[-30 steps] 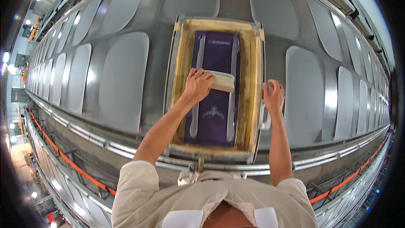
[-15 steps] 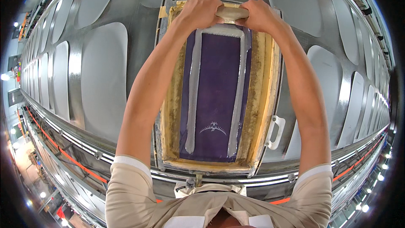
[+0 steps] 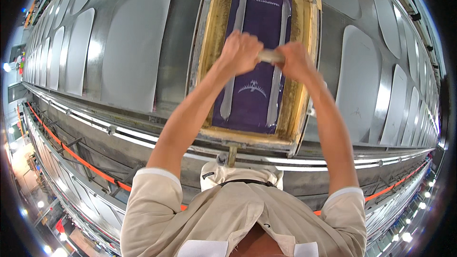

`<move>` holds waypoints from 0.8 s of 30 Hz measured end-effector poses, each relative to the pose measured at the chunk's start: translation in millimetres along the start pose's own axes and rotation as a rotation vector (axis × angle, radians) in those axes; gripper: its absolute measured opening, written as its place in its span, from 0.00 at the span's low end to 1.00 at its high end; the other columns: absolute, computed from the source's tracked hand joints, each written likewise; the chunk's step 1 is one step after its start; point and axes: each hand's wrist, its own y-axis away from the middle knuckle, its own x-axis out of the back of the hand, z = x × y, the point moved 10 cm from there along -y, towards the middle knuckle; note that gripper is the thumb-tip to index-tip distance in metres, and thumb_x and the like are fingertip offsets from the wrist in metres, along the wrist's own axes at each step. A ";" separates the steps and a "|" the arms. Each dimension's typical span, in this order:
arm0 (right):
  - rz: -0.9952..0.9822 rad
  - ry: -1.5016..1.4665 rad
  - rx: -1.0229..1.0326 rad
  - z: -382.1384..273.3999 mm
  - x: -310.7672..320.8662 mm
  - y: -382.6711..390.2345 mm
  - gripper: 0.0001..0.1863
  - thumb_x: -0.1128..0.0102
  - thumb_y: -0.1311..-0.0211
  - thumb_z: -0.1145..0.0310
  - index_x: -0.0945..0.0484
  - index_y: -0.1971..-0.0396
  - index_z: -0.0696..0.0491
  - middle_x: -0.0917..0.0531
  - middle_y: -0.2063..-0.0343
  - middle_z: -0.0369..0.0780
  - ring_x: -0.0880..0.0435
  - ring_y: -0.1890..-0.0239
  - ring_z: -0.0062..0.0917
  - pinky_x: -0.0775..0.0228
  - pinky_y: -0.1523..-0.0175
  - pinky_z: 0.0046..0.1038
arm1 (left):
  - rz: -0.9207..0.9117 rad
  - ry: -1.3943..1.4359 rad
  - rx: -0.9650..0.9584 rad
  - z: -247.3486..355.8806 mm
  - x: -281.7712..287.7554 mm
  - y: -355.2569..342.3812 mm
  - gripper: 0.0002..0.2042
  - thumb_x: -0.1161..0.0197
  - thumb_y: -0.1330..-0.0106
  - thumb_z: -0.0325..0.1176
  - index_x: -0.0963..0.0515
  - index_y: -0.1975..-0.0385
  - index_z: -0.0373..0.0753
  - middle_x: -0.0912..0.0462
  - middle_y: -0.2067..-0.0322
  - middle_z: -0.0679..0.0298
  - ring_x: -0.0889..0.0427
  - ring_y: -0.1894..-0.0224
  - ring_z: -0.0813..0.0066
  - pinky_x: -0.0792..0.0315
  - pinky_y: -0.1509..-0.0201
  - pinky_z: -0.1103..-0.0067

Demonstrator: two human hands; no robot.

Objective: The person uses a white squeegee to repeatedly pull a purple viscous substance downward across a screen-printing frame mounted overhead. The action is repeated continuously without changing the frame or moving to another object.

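Observation:
My left hand (image 3: 242, 53) and my right hand (image 3: 295, 62) are closed around the two ends of a pale squeegee (image 3: 271, 56), slightly smeared by motion. It stands over the middle of a printing screen; its lower edge is mostly hidden by my hands. The screen's frame (image 3: 308, 33) is yellowed and stained along the inner border. Inside it is a dark purple mesh (image 3: 259, 24) with a white arched emblem (image 3: 252, 89) near its close end and small lettering at the far end. Grey ink runs in a left strip (image 3: 241, 12) and a right strip (image 3: 284, 24).
Under the screen lies a long metal table with grey rounded panels, one on the left (image 3: 135, 43) and one on the right (image 3: 359, 76). A bright metal rail (image 3: 304, 167) follows its near edge. An orange strip (image 3: 90, 164) runs below on the left.
Both hands have pulled the squeegee from the screen's far end toward me, to about mid-mesh. The grey ink band at the far end no longer shows there. The whole view has shifted.

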 end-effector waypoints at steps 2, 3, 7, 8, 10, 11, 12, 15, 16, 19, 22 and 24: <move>-0.066 0.052 0.014 -34.9 -30.4 56.7 0.14 0.24 0.58 0.72 0.12 0.66 0.52 0.14 0.70 0.46 0.16 0.60 0.42 0.26 0.49 0.40 | -0.028 0.050 0.028 38.9 -1.2 62.7 0.07 0.28 0.52 0.35 0.18 0.74 0.45 0.18 0.71 0.63 0.18 0.63 0.61 0.29 0.54 0.64; -0.050 0.045 0.012 -52.3 -39.4 87.1 0.15 0.24 0.58 0.73 0.13 0.66 0.52 0.14 0.69 0.44 0.16 0.59 0.40 0.28 0.46 0.39 | -0.078 0.046 0.056 54.5 -4.6 90.6 0.09 0.26 0.54 0.35 0.18 0.73 0.45 0.17 0.68 0.65 0.18 0.62 0.62 0.29 0.53 0.65; 0.086 -0.027 0.081 -91.6 -54.1 157.0 0.15 0.26 0.60 0.72 0.14 0.66 0.54 0.14 0.68 0.41 0.17 0.55 0.35 0.33 0.42 0.38 | -0.051 0.134 0.096 100.9 14.7 157.1 0.11 0.27 0.56 0.29 0.16 0.70 0.44 0.17 0.66 0.70 0.20 0.60 0.68 0.32 0.50 0.70; 0.096 -0.033 0.087 -94.0 -52.2 158.8 0.15 0.25 0.60 0.72 0.14 0.66 0.53 0.14 0.68 0.41 0.17 0.56 0.35 0.32 0.42 0.37 | -0.050 0.127 0.108 103.1 15.8 162.2 0.12 0.27 0.56 0.29 0.16 0.69 0.43 0.17 0.66 0.71 0.20 0.60 0.69 0.33 0.49 0.71; 0.122 -0.048 0.092 -95.2 -46.1 155.9 0.15 0.23 0.60 0.73 0.13 0.67 0.53 0.14 0.68 0.41 0.16 0.58 0.36 0.31 0.42 0.35 | -0.068 0.150 0.090 99.6 18.9 155.0 0.07 0.29 0.52 0.31 0.16 0.71 0.44 0.18 0.68 0.69 0.20 0.60 0.68 0.33 0.49 0.70; 0.068 -0.036 0.066 -90.3 -44.3 147.8 0.15 0.24 0.59 0.72 0.13 0.66 0.53 0.13 0.69 0.41 0.16 0.58 0.35 0.31 0.42 0.35 | -0.079 0.161 0.077 94.8 18.3 145.9 0.05 0.30 0.50 0.31 0.17 0.72 0.44 0.18 0.69 0.68 0.20 0.60 0.68 0.34 0.49 0.70; 0.016 -0.025 0.037 -82.5 -37.6 134.8 0.14 0.24 0.58 0.72 0.13 0.66 0.52 0.13 0.69 0.41 0.16 0.58 0.35 0.31 0.42 0.36 | -0.074 0.143 0.058 88.5 16.7 133.3 0.05 0.30 0.49 0.32 0.17 0.72 0.44 0.18 0.69 0.68 0.19 0.60 0.68 0.33 0.49 0.69; 0.014 0.024 0.007 -40.5 -10.6 67.5 0.13 0.24 0.54 0.69 0.13 0.66 0.50 0.13 0.70 0.42 0.15 0.59 0.37 0.28 0.44 0.38 | -0.014 0.100 0.000 43.3 16.9 59.9 0.06 0.30 0.48 0.33 0.16 0.71 0.45 0.17 0.69 0.67 0.19 0.59 0.67 0.33 0.49 0.67; 0.031 0.044 0.020 -24.8 0.9 35.7 0.12 0.24 0.53 0.68 0.13 0.66 0.50 0.13 0.71 0.42 0.15 0.59 0.38 0.27 0.46 0.39 | 0.024 0.112 0.006 20.2 17.5 32.0 0.06 0.30 0.48 0.33 0.16 0.71 0.45 0.17 0.69 0.67 0.18 0.59 0.66 0.33 0.49 0.66; -0.001 0.044 -0.010 19.0 41.5 -61.4 0.12 0.24 0.50 0.66 0.13 0.64 0.50 0.13 0.69 0.44 0.14 0.58 0.41 0.24 0.50 0.42 | -0.059 -0.022 0.043 -45.3 14.3 -57.9 0.08 0.28 0.45 0.38 0.16 0.68 0.46 0.16 0.68 0.64 0.17 0.56 0.62 0.31 0.47 0.63; 0.064 0.078 -0.036 70.6 67.1 -137.9 0.14 0.25 0.47 0.63 0.15 0.63 0.52 0.13 0.67 0.47 0.14 0.58 0.45 0.23 0.53 0.43 | -0.058 -0.093 0.088 -99.5 12.0 -133.5 0.12 0.28 0.42 0.44 0.16 0.61 0.47 0.15 0.66 0.62 0.16 0.53 0.59 0.30 0.42 0.61; 0.107 0.114 -0.045 92.1 80.1 -163.2 0.16 0.24 0.47 0.61 0.15 0.62 0.53 0.13 0.67 0.48 0.14 0.59 0.45 0.23 0.53 0.44 | -0.147 -0.142 0.101 -120.6 3.9 -176.3 0.15 0.28 0.41 0.45 0.16 0.58 0.48 0.14 0.62 0.61 0.16 0.51 0.58 0.30 0.39 0.59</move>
